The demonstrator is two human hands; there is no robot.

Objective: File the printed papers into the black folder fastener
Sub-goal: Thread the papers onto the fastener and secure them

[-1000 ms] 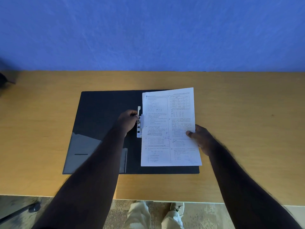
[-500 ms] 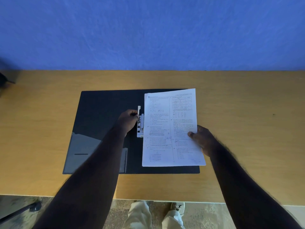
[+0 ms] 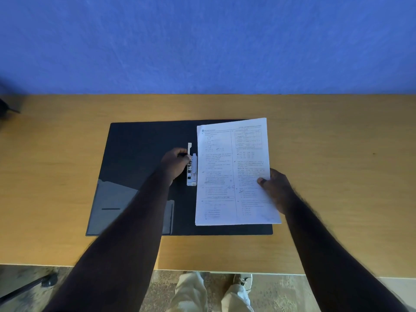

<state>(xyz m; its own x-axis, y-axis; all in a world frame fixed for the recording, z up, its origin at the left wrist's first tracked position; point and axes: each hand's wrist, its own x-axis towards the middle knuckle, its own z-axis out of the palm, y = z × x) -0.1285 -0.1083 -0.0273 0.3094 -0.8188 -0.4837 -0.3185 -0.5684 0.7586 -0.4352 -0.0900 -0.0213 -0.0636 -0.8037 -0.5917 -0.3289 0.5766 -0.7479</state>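
An open black folder (image 3: 139,149) lies flat on the wooden table (image 3: 337,154). Along its middle fold sits a metal fastener (image 3: 192,170) with its lever raised. My left hand (image 3: 175,164) is closed on that lever. The printed papers (image 3: 225,176), a white stack with two columns of text, lie on the folder's right half, their left edge just right of the fastener. My right hand (image 3: 274,188) grips the stack at its right edge, thumb on top.
A clear pocket (image 3: 112,206) covers the lower left of the folder's inner cover. A blue wall (image 3: 202,41) rises behind the table. The table's near edge is close to my legs, with shoes (image 3: 243,282) and floor below. A dark object (image 3: 6,106) sits at the far left.
The papers have slid a little to the right with my right hand, opening a small gap from the fastener. My left hand has stayed on the lever.
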